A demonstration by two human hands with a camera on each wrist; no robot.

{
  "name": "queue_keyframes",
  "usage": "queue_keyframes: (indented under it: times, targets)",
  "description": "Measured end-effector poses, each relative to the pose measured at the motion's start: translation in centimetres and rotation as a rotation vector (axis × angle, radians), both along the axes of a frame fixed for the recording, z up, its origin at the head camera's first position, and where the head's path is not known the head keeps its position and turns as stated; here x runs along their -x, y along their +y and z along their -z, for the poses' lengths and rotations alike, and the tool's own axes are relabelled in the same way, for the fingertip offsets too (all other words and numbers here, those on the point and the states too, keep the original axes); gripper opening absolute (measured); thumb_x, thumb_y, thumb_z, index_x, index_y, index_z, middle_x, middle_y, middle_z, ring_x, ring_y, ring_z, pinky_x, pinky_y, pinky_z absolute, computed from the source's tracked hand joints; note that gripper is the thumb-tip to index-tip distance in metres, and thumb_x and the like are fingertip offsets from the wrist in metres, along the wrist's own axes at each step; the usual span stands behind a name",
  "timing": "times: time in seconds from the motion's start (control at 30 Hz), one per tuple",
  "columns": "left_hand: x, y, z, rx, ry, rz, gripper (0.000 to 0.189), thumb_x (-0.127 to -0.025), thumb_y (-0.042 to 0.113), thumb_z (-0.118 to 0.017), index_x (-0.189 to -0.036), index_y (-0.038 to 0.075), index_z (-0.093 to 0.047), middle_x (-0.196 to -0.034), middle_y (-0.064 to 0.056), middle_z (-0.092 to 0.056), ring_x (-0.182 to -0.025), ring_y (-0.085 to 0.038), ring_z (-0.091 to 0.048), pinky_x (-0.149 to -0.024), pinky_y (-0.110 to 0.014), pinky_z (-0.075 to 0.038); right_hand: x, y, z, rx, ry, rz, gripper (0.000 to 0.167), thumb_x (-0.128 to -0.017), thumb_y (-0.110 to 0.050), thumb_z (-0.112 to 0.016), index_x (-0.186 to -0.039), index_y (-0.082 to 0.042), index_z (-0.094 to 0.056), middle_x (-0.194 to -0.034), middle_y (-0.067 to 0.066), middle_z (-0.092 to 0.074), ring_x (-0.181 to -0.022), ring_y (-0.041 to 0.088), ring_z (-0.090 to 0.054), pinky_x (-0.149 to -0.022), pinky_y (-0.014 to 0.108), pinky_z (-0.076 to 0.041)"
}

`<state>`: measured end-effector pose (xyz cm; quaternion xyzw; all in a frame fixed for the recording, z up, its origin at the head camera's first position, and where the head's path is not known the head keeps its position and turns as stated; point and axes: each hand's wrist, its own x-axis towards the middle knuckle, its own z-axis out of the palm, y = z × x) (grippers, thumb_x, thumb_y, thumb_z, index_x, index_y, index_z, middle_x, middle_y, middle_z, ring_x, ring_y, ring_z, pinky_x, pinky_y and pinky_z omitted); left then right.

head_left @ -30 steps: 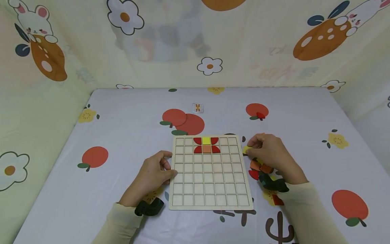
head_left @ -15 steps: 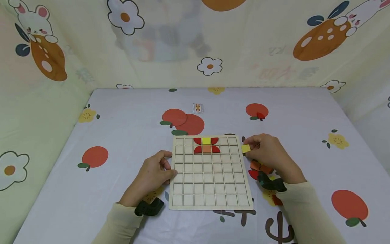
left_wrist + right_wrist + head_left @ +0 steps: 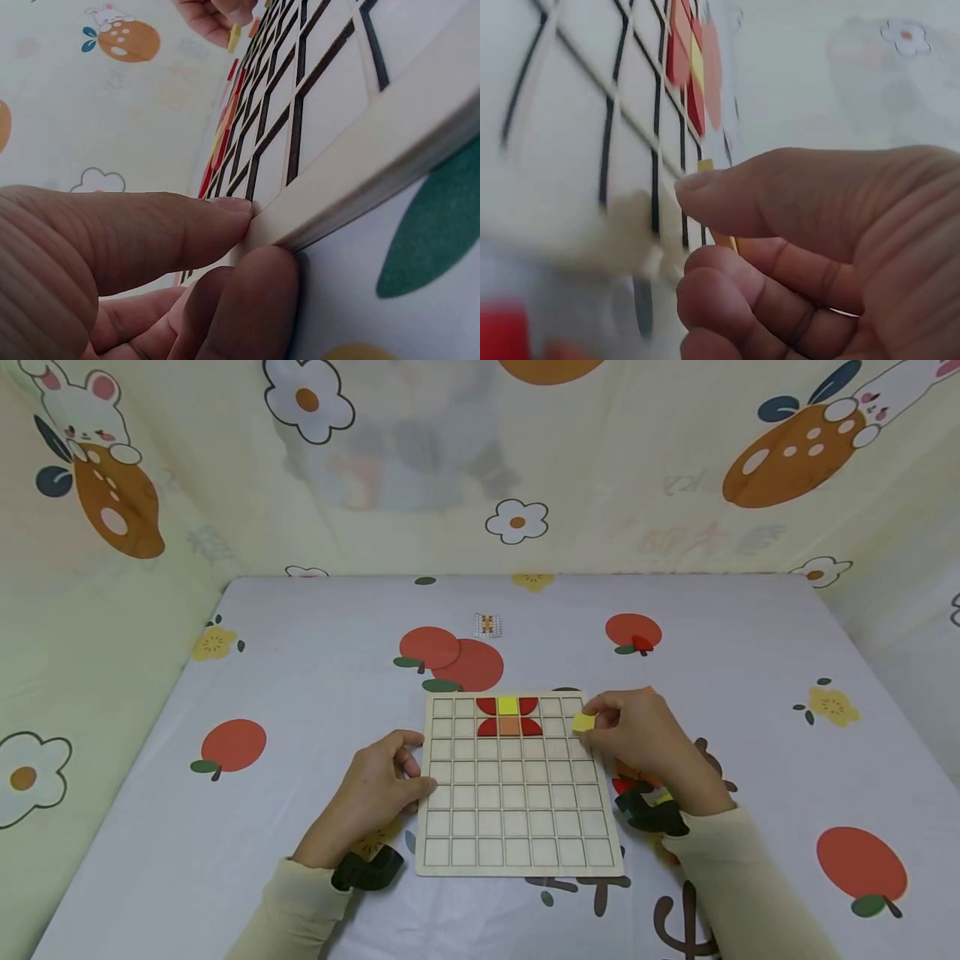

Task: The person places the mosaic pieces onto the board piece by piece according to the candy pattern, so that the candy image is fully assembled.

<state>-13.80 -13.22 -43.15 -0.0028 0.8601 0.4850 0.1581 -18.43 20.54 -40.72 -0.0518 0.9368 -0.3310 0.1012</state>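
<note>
A pale wooden grid board (image 3: pixel 517 814) lies on the table. In its far rows sit a yellow square tile (image 3: pixel 507 706), an orange square tile (image 3: pixel 508 727) and several red rounded tiles (image 3: pixel 531 727). My left hand (image 3: pixel 375 777) pinches the board's left edge, thumb (image 3: pixel 180 229) on the rim and a finger against the side. Between thumb and fingers, my right hand (image 3: pixel 637 735) holds another yellow square tile (image 3: pixel 583 722) over the board's far right cells. In the right wrist view the thumb (image 3: pixel 780 191) covers much of that tile.
Loose red and orange tiles (image 3: pixel 622 786) lie right of the board, partly hidden beneath the right hand and wrist. A small pattern card (image 3: pixel 487 626) lies beyond the board. One red tile (image 3: pixel 641 645) rests farther back on a printed fruit. Cloth walls (image 3: pixel 420 527) surround the table.
My right hand has moved left with the yellow tile, from beside the board to over its right columns. The left hand and the board have stayed in place.
</note>
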Motion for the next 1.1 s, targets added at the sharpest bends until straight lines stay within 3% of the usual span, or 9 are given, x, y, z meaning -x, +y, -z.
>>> queue_keyframes:
  times: [0.4, 0.73, 1.1]
  targets:
    - [0.0, -0.1, 0.3, -0.012, 0.011, 0.007, 0.059, -0.087, 0.003, -0.081, -0.140, -0.001, -0.057, -0.088, -0.008, -0.058, -0.059, -0.017, -0.060, -0.055, -0.027, -0.051, 0.1, -4.2, 0.8, 0.057, 0.009, -0.131, 0.024, -0.084, -0.014, -0.084, -0.105, -0.006, -0.075, -0.088, 0.004, -0.063, -0.084, 0.021, -0.057, -0.075, 0.034, -0.049]
    - [0.0, -0.3, 0.3, -0.013, 0.022, 0.011, 0.058, -0.087, 0.003, -0.081, -0.139, -0.001, -0.057, -0.088, -0.007, -0.058, -0.059, -0.016, -0.060, -0.055, -0.026, -0.050, 0.1, -5.8, 1.0, 0.077, 0.039, -0.193, 0.022, -0.083, -0.012, -0.084, -0.103, -0.005, -0.077, -0.084, 0.001, -0.063, -0.081, 0.019, -0.057, -0.073, 0.034, -0.049]
    - [0.0, -0.2, 0.3, -0.015, 0.025, 0.013, 0.057, -0.087, 0.002, -0.081, -0.139, -0.001, -0.058, -0.088, -0.007, -0.058, -0.060, -0.015, -0.060, -0.055, -0.026, -0.051, 0.0, -7.6, 1.2, 0.109, -0.004, -0.224, 0.024, -0.083, -0.007, -0.079, -0.107, -0.003, -0.078, -0.076, 0.000, -0.060, -0.074, 0.016, -0.054, -0.064, 0.030, -0.047]
